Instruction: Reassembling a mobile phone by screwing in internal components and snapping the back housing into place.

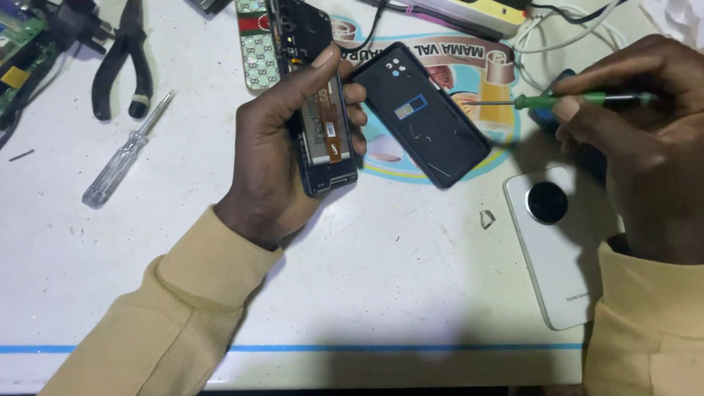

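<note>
My left hand [275,147] grips an opened smartphone [326,136] with its back removed, so the battery and inner parts face up. Just to its right on the white table [381,279] lies the phone's black back cover [425,117], inner side up. My right hand [638,132] holds a thin green-handled screwdriver [587,99] whose metal tip points left over the far edge of the back cover. Both sleeves are tan.
A white phone with a round camera ring [557,242] lies face down under my right wrist. A clear-handled screwdriver [125,150] and black pliers [125,62] lie at the left. A patterned phone case [257,44], a circuit board [18,51] and white cables [572,22] lie at the back.
</note>
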